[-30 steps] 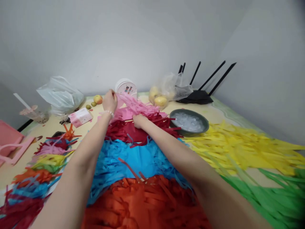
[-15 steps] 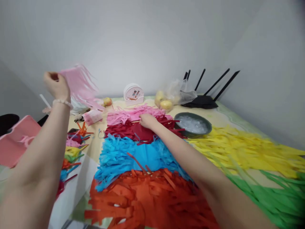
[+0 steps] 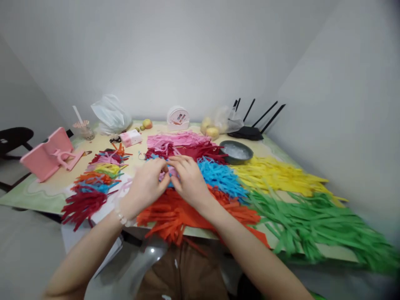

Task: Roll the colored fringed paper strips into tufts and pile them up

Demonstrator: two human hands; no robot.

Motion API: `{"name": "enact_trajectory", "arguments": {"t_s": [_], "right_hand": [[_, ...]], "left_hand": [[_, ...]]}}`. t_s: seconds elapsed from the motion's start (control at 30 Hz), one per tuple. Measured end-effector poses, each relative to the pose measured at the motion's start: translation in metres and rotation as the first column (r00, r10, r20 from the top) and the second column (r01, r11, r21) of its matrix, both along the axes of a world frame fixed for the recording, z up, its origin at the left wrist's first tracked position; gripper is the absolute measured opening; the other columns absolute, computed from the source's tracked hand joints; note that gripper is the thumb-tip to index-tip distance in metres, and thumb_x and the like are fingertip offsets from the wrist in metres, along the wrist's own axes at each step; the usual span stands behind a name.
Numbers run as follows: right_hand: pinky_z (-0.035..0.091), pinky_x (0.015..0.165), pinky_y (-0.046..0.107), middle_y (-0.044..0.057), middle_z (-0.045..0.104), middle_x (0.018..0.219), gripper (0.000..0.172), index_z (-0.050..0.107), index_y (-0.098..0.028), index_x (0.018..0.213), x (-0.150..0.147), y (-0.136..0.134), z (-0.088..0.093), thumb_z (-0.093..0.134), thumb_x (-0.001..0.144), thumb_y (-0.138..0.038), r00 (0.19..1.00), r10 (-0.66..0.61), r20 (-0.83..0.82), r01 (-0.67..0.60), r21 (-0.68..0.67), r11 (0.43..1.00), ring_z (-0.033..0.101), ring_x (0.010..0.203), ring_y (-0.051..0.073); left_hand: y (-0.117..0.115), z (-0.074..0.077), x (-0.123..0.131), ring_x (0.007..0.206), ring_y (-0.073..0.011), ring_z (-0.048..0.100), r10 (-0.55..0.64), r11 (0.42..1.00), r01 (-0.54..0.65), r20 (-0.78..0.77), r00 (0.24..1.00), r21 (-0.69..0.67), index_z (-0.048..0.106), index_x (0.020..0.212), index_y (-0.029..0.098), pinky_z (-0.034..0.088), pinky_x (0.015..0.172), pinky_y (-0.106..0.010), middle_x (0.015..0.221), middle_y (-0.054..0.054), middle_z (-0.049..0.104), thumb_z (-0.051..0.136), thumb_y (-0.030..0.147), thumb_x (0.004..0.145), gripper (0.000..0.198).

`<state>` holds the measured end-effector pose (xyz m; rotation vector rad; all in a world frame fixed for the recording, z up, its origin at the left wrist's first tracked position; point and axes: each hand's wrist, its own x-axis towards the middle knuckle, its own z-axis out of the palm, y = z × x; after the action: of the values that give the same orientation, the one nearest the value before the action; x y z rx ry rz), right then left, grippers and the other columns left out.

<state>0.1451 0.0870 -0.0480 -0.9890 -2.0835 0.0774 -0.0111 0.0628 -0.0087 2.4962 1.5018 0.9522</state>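
My left hand and my right hand meet over the middle of the table, fingertips pinched close together. Between them shows a bit of light pink fringed paper, and pale pink strips trail beside my left wrist. Most of that piece is hidden by the hands. Below the hands lie fringed sheets of blue paper and orange paper. Beyond them are dark red fringed paper and a pink fringed stack.
Finished-looking multicoloured tassels lie at left, near a pink stand. A dark bowl, yellow fringe and green fringe are at right. Behind stand a bag of fruit, a black router and a drink cup.
My left hand has come down from the upper left with the pink fringed paper. My right hand has drawn back from the pink and red sheets to join it. The view has tilted downward.
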Motion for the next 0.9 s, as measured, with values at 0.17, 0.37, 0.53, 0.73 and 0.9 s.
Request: {"name": "enact_trajectory", "arguments": {"t_s": [0.17, 0.37, 0.53, 0.73, 0.9], "right_hand": [[0.050, 0.083, 0.038, 0.010, 0.075, 0.096, 0.025, 0.071, -0.017, 0.099, 0.041, -0.044, 0.014, 0.052, 0.085, -0.009, 0.999, 0.015, 0.040, -0.007, -0.189, 0.982, 0.066, 0.090, 0.026], [0.045, 0.068, 0.026, 0.003, 0.072, 0.085, 0.019, 0.070, -0.017, 0.097, 0.084, -0.089, 0.040, 0.056, 0.087, -0.022, 0.992, -0.040, -0.116, -0.006, -0.370, 0.929, 0.063, 0.074, 0.018], [0.041, 0.060, 0.024, 0.000, 0.062, 0.071, 0.020, 0.065, -0.017, 0.080, 0.105, -0.104, 0.028, 0.055, 0.090, -0.032, 0.987, 0.031, -0.159, -0.115, -0.553, 0.825, 0.053, 0.062, 0.013], [0.048, 0.059, 0.026, 0.003, 0.068, 0.078, 0.030, 0.067, -0.017, 0.095, 0.120, -0.117, 0.012, 0.060, 0.088, -0.045, 0.967, -0.021, -0.254, -0.146, -0.621, 0.770, 0.061, 0.066, 0.017], [0.051, 0.094, 0.043, 0.009, 0.069, 0.119, 0.040, 0.060, -0.021, 0.126, 0.128, -0.122, 0.019, 0.054, 0.086, -0.020, 0.991, -0.120, -0.059, 0.080, -0.458, 0.885, 0.066, 0.106, 0.026]], "left_hand": [[-0.030, -0.013, 0.004, 0.091, -0.0207, 0.064, -0.155, 0.972, 0.186, 0.201, 0.967, -0.144, 0.060, 0.099, 0.016, 0.048, 0.082, -0.032, 0.099, -0.007, 0.070, 0.055, 0.019, 0.087, 0.013], [-0.041, -0.019, 0.014, 0.074, -0.0166, 0.066, -0.228, 0.803, 0.434, 0.463, 0.857, -0.407, 0.066, 0.087, 0.015, 0.050, 0.069, -0.026, 0.082, -0.003, 0.071, 0.054, 0.032, 0.092, 0.021], [-0.049, -0.012, 0.013, 0.058, -0.0104, 0.050, -0.211, 0.793, 0.405, 0.418, 0.883, -0.455, 0.064, 0.076, 0.014, 0.039, 0.055, -0.021, 0.066, 0.002, 0.057, 0.057, 0.035, 0.089, 0.025], [-0.065, -0.008, 0.012, 0.060, -0.0104, 0.046, -0.183, 0.810, 0.391, 0.446, 0.876, -0.437, 0.058, 0.074, 0.015, 0.037, 0.056, -0.021, 0.067, 0.003, 0.052, 0.054, 0.043, 0.091, 0.033], [-0.073, -0.005, 0.013, 0.066, -0.0122, 0.051, -0.182, 0.859, 0.320, 0.346, 0.920, -0.399, 0.058, 0.077, 0.016, 0.040, 0.061, -0.021, 0.072, 0.001, 0.058, 0.051, 0.041, 0.094, 0.031]]}}
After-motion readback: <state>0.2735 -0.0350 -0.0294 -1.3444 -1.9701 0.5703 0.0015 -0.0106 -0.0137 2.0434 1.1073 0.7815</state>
